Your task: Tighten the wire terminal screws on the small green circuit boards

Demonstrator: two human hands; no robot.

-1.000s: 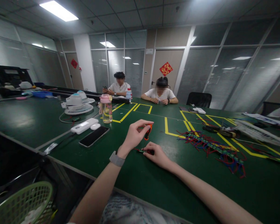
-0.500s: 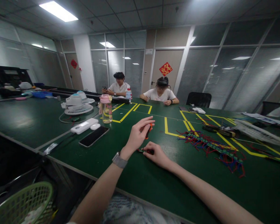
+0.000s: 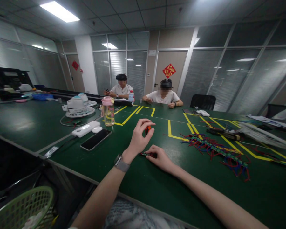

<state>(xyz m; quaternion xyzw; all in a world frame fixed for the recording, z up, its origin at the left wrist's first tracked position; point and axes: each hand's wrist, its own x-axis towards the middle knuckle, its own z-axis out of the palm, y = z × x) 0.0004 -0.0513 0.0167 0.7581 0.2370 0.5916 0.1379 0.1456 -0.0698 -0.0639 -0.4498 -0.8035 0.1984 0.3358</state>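
Observation:
My left hand (image 3: 139, 136), with a watch on its wrist, is raised over the green table (image 3: 124, 159). An orange and black tool (image 3: 147, 129) is in its curled fingers, partly hidden, while the thumb and index finger stand apart. Lower and to the right, my right hand (image 3: 159, 158) rests near the tabletop, its thumb and fingertips pinched on a small circuit board (image 3: 144, 153) with red wire. The fingers hide part of the board.
Wired boards (image 3: 216, 149) lie in a row at the right. A phone (image 3: 96, 140), white power strip (image 3: 85, 128), pink-lidded bottle (image 3: 108, 111) and white fan (image 3: 79, 109) are at the left. Two people sit across the table.
The thumb of my left hand has spread away from its fingers, and the orange and black tool has shifted slightly left. My right hand has stayed in place.

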